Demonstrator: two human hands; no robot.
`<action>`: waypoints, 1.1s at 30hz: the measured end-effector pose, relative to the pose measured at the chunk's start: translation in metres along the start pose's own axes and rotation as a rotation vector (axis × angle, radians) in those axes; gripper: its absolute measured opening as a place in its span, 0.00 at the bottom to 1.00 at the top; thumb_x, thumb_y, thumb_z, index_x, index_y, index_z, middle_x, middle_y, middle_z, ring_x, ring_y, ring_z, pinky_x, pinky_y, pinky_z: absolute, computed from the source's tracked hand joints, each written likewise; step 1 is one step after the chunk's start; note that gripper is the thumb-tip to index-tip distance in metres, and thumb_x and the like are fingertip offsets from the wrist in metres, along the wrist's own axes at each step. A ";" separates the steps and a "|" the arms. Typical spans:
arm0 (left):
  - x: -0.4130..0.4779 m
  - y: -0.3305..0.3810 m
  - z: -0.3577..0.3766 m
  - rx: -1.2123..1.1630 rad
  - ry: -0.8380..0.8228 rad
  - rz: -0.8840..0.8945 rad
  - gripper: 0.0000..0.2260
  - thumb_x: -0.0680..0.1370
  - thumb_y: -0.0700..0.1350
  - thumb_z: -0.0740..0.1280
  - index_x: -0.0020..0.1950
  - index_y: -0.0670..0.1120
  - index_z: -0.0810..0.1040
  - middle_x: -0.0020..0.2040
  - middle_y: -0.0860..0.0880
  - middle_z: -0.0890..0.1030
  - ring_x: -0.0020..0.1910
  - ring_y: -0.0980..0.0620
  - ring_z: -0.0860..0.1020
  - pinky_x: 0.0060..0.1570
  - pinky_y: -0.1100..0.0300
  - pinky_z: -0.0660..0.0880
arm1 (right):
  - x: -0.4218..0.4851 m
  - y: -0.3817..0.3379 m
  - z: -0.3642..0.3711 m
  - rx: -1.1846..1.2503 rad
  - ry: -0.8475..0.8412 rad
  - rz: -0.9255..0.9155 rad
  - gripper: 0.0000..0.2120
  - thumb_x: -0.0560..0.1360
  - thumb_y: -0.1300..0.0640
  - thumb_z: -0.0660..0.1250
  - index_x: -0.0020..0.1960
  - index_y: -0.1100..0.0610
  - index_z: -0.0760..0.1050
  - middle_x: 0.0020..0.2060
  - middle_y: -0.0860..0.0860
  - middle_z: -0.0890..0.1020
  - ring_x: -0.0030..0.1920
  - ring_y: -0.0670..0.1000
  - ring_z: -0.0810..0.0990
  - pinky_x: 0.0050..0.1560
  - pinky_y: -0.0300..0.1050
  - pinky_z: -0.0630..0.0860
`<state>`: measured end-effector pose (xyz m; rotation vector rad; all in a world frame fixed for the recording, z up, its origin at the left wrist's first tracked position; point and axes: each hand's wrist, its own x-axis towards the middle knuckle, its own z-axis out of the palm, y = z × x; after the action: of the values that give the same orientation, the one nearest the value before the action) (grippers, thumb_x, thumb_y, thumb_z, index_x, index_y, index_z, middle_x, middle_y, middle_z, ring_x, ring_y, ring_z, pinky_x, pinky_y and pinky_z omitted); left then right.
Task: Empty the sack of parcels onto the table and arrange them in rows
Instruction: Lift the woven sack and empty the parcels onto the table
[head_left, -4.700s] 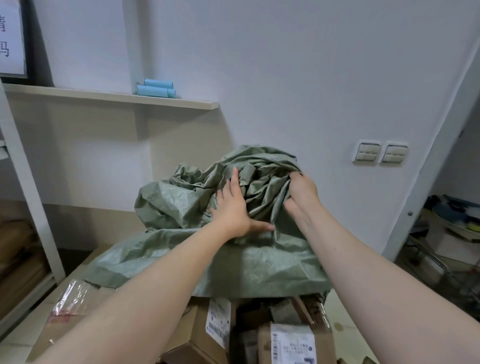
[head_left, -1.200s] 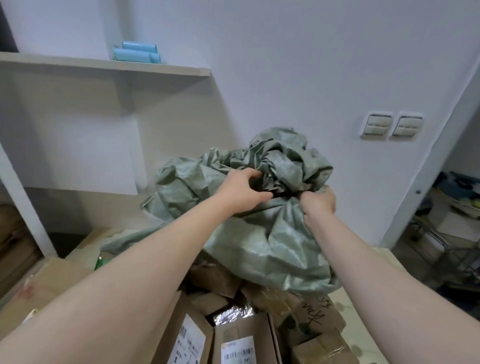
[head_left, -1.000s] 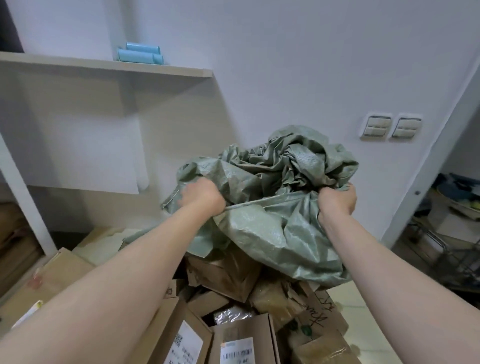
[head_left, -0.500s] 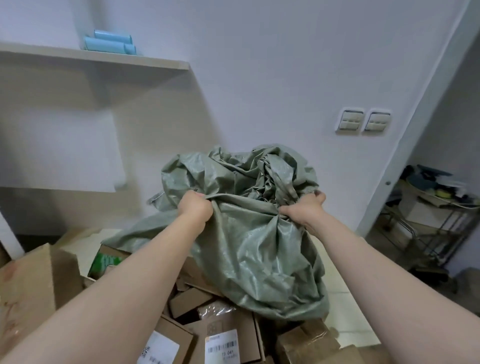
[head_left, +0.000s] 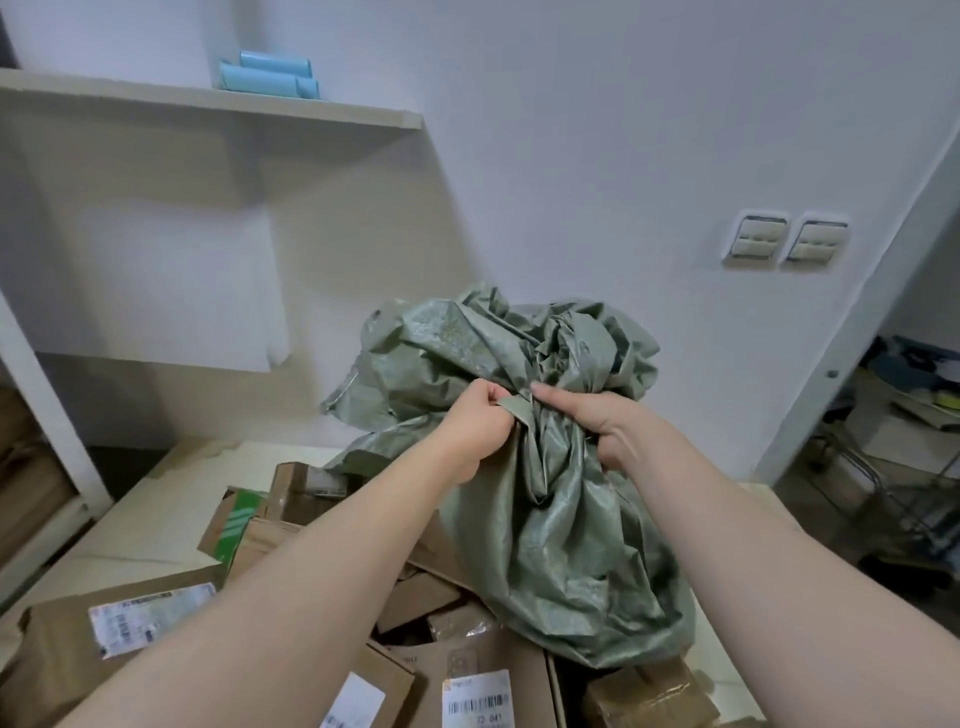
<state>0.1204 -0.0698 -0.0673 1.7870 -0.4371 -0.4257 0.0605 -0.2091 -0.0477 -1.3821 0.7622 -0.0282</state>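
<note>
A crumpled grey-green woven sack (head_left: 550, 525) hangs limp above a heap of parcels. My left hand (head_left: 475, 426) and my right hand (head_left: 597, 415) grip its bunched fabric close together, near the middle of the view. Under the sack lies a pile of brown cardboard parcels (head_left: 457, 670) with white barcode labels. A flat brown parcel (head_left: 104, 644) lies at the lower left, and a box with green stripes (head_left: 234, 525) sits behind it. The pale table (head_left: 171, 499) shows bare at the far left. The sack's lower end rests on the pile.
A white wall with two light switches (head_left: 787, 241) stands behind the table. A wall shelf (head_left: 208, 101) holds pale blue rolls (head_left: 270, 78). A white shelving post (head_left: 47, 405) is on the left. A cluttered wire rack (head_left: 904, 467) stands on the right past the door frame.
My hands have come together on the sack, bunching it into a tighter bundle. More parcels lie uncovered below it than a few seconds ago.
</note>
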 end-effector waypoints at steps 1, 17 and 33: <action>0.001 -0.002 0.001 -0.012 -0.027 -0.007 0.04 0.77 0.45 0.66 0.49 0.48 0.72 0.43 0.47 0.76 0.42 0.49 0.72 0.38 0.57 0.67 | 0.005 0.004 -0.002 -0.018 0.027 0.032 0.30 0.63 0.51 0.82 0.59 0.63 0.79 0.48 0.61 0.86 0.48 0.60 0.86 0.51 0.62 0.81; 0.061 -0.036 -0.053 0.382 0.436 -0.343 0.14 0.73 0.49 0.67 0.56 0.44 0.80 0.56 0.44 0.81 0.56 0.41 0.79 0.57 0.52 0.76 | 0.084 0.041 -0.050 0.052 0.369 -0.002 0.22 0.75 0.57 0.70 0.68 0.61 0.73 0.63 0.57 0.79 0.56 0.57 0.80 0.58 0.51 0.79; 0.142 -0.053 -0.042 0.656 -0.174 -0.295 0.31 0.79 0.61 0.60 0.77 0.45 0.62 0.75 0.43 0.65 0.72 0.42 0.65 0.70 0.49 0.61 | 0.076 0.044 -0.056 0.078 0.298 0.141 0.09 0.75 0.55 0.72 0.41 0.60 0.77 0.38 0.56 0.81 0.37 0.54 0.78 0.33 0.48 0.75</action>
<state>0.2674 -0.0934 -0.1164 2.4779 -0.4685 -0.7043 0.0732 -0.2815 -0.1217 -1.2620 1.0948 -0.1548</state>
